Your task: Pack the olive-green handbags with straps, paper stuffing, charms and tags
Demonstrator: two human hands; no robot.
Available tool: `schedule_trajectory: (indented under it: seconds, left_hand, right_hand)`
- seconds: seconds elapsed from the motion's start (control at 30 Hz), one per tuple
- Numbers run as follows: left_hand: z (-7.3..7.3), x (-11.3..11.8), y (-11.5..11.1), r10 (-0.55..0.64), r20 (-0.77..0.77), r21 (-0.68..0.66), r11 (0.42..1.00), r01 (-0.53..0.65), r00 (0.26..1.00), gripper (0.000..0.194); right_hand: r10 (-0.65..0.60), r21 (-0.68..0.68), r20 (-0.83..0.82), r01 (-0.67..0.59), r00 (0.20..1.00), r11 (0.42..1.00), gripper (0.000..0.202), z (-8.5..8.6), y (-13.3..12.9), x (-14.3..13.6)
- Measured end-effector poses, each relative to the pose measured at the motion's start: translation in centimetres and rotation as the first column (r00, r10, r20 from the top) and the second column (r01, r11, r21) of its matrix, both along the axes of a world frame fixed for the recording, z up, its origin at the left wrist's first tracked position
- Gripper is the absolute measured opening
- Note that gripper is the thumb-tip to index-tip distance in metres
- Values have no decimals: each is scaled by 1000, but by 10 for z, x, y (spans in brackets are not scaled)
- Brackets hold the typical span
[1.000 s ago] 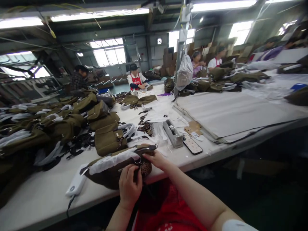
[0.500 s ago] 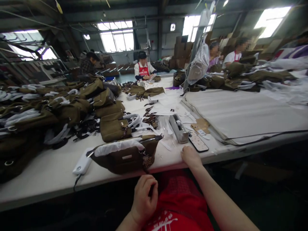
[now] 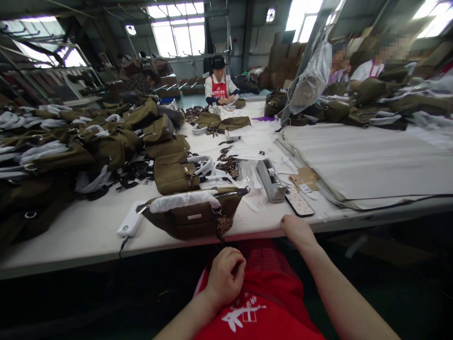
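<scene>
In front of me an olive-green handbag (image 3: 177,223) stands on the near edge of the table, its handle wrapped in white material. A dark flower-like charm (image 3: 222,223) hangs on its front right. Below the bag, close to my red apron (image 3: 276,302), my left hand (image 3: 226,274) is loosely curled, with nothing visible in it. My right hand (image 3: 297,231) rests closed on the table edge, right of the bag. Nearest to it are a phone (image 3: 299,203) with a patterned back and a grey tape dispenser (image 3: 272,183).
A white corded device (image 3: 130,219) lies left of the bag. Many olive bags (image 3: 106,153) are piled at left, and another bag (image 3: 173,174) lies behind mine. Flat white sheets (image 3: 368,158) cover the right side. A co-worker in a red apron (image 3: 220,89) sits opposite.
My view has tilted down and turned slightly left, so the table items appear higher and further right. The handbag stays in place, and both hands keep their closed poses.
</scene>
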State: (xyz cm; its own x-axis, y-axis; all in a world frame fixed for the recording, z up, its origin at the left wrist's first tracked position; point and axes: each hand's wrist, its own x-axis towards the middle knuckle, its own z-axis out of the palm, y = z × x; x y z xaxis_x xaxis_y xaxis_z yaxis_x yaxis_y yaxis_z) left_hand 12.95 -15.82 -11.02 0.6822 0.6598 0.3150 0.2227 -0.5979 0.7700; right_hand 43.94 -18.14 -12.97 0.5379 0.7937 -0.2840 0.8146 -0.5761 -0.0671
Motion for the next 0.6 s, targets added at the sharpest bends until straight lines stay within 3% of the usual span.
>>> schedule_trajectory:
  seconds: [0.17, 0.27, 0.33, 0.37, 0.4, 0.47, 0.5, 0.53, 0.6]
  left_hand:
    - [1, 0, -2, -10, -18, -41, 999, 9, 1000, 10]
    - [-2, -1, -3, -8, -33, -78, 997, 5, 999, 12]
    - [-5, 0, -2, -24, -51, -126, 992, 17, 998, 15]
    - [-6, 2, -2, -37, -64, -164, 986, 26, 997, 19]
    - [-8, 3, -1, -55, -81, -211, 977, 37, 995, 25]
    - [-11, 8, 1, -104, -108, -326, 943, 64, 989, 39]
    - [-12, 12, 3, -129, -106, -391, 917, 78, 986, 43]
    - [-13, 16, 4, -154, -88, -464, 881, 96, 984, 43]
    - [-13, 25, 6, -187, 1, -628, 764, 146, 982, 43]
  right_hand:
    - [-8, 4, -110, 9, 994, 1000, 23, 4, -2, 7]
    - [10, 4, -249, -9, 969, 1000, 24, 10, -16, 10]
    - [24, 23, -434, -15, 901, 1000, 27, 13, -32, 5]
    - [27, 49, -586, 2, 810, 999, 26, 14, -40, -1]
    - [32, 79, -751, 42, 660, 996, 25, 15, -49, -8]
    - [51, 92, -971, 168, 232, 981, 25, 16, -63, -27]
    - [59, 65, -998, 227, 34, 972, 26, 16, -68, -39]
    - [60, 31, -993, 263, -105, 964, 28, 16, -71, -50]
    - [51, -26, -965, 287, -258, 958, 28, 15, -73, -72]
